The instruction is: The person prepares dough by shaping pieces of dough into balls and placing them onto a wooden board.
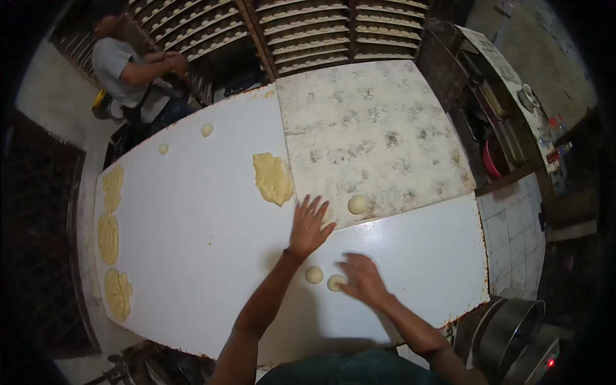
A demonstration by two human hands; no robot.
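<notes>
My left hand (310,226) lies palm down with fingers spread at the near left corner of a floured board (385,122). A pale bit beside its thumb may be dough, mostly hidden by the hand. My right hand (364,280), slightly blurred, has its thumb and fingers apart, with the thumb at a small dough ball (335,282) on the white tabletop (192,218). Another dough ball (314,274) sits just left of that one. On the board, right of my left hand, rests a dough ball (357,204). A flat yellowish dough slab (272,179) lies beyond my left hand.
Several dough pieces (108,238) line the table's left edge, and two balls (207,130) sit at the far left. A person (128,74) stands beyond, near racks (308,35) of dough balls. Shelves holding a red basin (495,156) stand right; a metal pot (510,330) is near right.
</notes>
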